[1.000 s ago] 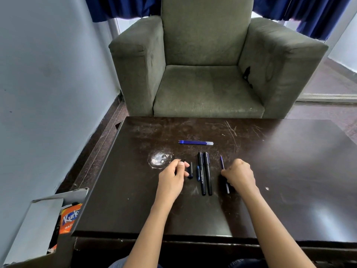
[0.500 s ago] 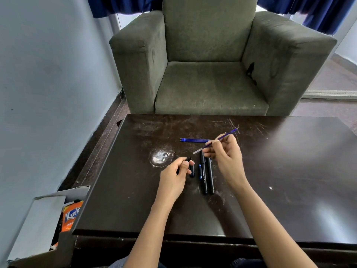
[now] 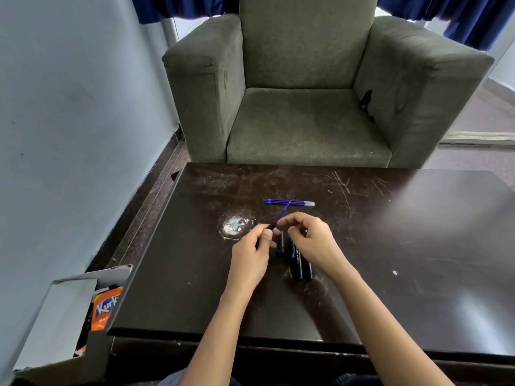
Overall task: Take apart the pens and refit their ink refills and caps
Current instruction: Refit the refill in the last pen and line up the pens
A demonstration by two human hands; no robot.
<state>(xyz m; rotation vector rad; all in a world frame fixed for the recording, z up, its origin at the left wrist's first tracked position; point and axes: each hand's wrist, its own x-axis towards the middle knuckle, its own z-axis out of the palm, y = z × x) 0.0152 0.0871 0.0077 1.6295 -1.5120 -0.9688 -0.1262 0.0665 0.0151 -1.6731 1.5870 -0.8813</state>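
At a scuffed dark counter (image 3: 390, 246), our left hand (image 3: 250, 254) pinches a short black pen barrel (image 3: 269, 227) between thumb and forefinger, fingers closed on it, while our right hand (image 3: 312, 240) grips a thin blue ink refill (image 3: 282, 214) near its lower end, fingers closed, and feeds it into the barrel's mouth. The refill slants up and away, its far tip crossing in view the spare blue refills (image 3: 288, 202) that lie well apart at the back of the counter. Just under the hands lie a short black cap (image 3: 280, 243) and two long black pens (image 3: 301, 264), side by side and touching. How deep the refill sits in the barrel we cannot tell, since the thumb hides the joint. To do this step well, we judge the barrel should be held steady and in line with the refill, which is slender and likely to flex, so we would push from close to the opening, in short strokes. The barrels look like smooth hard plastic; the counter is glossy, scratched and marked by a pale round stain (image 3: 234, 227).
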